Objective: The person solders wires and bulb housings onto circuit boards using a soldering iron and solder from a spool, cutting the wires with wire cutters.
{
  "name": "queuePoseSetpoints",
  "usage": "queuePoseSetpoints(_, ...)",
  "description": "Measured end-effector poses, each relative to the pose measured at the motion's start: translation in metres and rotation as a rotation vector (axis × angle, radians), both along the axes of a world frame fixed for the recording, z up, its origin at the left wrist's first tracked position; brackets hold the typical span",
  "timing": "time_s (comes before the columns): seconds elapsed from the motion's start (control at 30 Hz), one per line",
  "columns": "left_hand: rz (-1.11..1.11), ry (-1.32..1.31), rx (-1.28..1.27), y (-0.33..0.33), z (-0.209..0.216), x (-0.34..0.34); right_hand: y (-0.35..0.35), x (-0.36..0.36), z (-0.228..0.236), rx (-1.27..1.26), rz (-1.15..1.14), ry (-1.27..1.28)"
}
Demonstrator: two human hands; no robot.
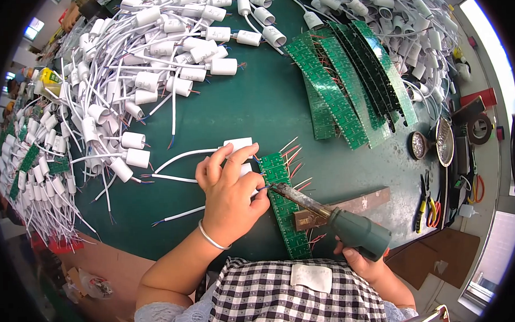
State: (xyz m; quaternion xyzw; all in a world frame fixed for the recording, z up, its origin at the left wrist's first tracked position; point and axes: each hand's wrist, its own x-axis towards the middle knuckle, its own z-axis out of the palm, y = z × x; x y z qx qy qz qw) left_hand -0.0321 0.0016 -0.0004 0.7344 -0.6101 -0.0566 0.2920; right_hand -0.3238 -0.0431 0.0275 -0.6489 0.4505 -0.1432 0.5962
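Note:
A narrow green circuit board strip [276,170] lies in front of me, thin red and white wires sticking out along its right edge. My left hand [227,187] is closed at the strip's left edge, thumb and forefinger pinching a thin blue wire [264,188]. Partly under its fingers are white cylindrical sockets [238,143], with white cables [185,211] trailing left. My right hand [360,262] grips the green handle of a soldering iron [359,232]. The iron's dark tip touches or nearly touches the board beside that wire; I cannot tell which. A metal bar [366,200] lies across the strip.
Large heaps of white cabled sockets [147,79] cover the far left and far right [417,36]. Several board panels [337,96] stack at the back. On the right are two metal dishes [444,142], yellow-handled pliers [421,212], orange-handled scissors [434,211] and black tape [480,128].

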Motion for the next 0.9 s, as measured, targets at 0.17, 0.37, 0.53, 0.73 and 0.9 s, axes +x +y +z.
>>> queuePoseSetpoints(0.17, -0.003, -0.004, -0.003, 0.0, -0.001, 0.0, -0.001, -0.002, 0.0, -0.065, 0.035, 0.016)
queuePoseSetpoints(0.37, -0.007, 0.002, 0.003, 0.001, 0.0, -0.001, 0.002, -0.012, -0.009, -0.144, -0.015, -0.213)
queuePoseSetpoints(0.53, -0.011, 0.004, -0.005, 0.002, 0.0, -0.001, 0.001, -0.009, -0.009, -0.112, 0.026, -0.239)
queuePoseSetpoints(0.73, -0.025, 0.075, -0.028, 0.004, -0.002, 0.003, -0.001, -0.005, -0.006, -0.08, 0.009, -0.26)
queuePoseSetpoints(0.9, 0.0, 0.05, -0.034, 0.004, -0.002, 0.001, -0.002, -0.008, -0.007, -0.078, 0.072, -0.213)
